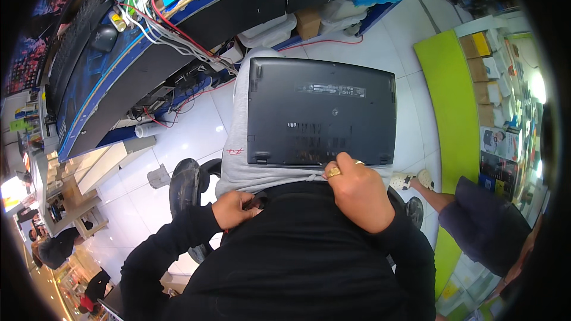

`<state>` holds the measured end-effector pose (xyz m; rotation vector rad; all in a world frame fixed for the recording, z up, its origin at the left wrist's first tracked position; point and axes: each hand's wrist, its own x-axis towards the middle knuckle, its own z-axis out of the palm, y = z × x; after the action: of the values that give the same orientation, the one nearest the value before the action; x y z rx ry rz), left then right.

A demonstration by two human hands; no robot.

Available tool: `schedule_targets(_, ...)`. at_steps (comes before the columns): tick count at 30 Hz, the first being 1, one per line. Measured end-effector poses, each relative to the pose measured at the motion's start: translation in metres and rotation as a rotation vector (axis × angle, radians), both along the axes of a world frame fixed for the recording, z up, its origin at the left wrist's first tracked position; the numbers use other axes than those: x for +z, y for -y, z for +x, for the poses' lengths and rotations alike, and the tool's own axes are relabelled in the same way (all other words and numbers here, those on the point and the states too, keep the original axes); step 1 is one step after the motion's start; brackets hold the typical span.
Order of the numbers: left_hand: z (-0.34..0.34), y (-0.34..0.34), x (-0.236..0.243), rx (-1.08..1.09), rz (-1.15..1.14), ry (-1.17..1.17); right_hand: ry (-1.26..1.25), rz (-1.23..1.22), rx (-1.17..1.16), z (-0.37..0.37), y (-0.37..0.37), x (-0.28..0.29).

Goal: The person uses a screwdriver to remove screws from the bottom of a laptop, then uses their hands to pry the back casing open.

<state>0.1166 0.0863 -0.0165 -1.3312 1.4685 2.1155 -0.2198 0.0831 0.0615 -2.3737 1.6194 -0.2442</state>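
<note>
The fingers of my right hand curl down onto the near edge of the laptop, pressing or pinching that rim rather than wrapping around it; two gold rings show on them. My left hand sits lower and closer to my body, its fingers closed narrowly around a small dark thing that I cannot identify, held just off the laptop's near left corner. The laptop lies upside down across my lap on the grey trousers, its dark underside with vent slots facing up. Its long axis runs left to right across me, and it stretches away from both hands, so the right hand is the nearer one and already in contact, while the left is apart from it by a short gap. Under me I see the black wheeled chair base on the white tiled floor. Farther out a blue-edged desk carries a tangle of white and red cables, and to my right stands another person's leg beside a green counter.
</note>
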Motion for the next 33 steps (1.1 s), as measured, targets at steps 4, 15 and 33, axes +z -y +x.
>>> schedule_targets(4, 0.001, -0.003, -0.008, 0.044, -0.028, 0.022, 0.027, 0.002, 0.040, 0.004, 0.000, 0.005)
schedule_targets(15, -0.006, 0.062, 0.057, -0.363, -0.513, 0.157, -0.115, 0.098, -0.033, -0.001, 0.002, 0.008)
schedule_targets(33, -0.095, 0.108, 0.049, -0.277, -1.252, -0.166, 0.016, 0.110, -0.095, -0.010, 0.003, 0.005)
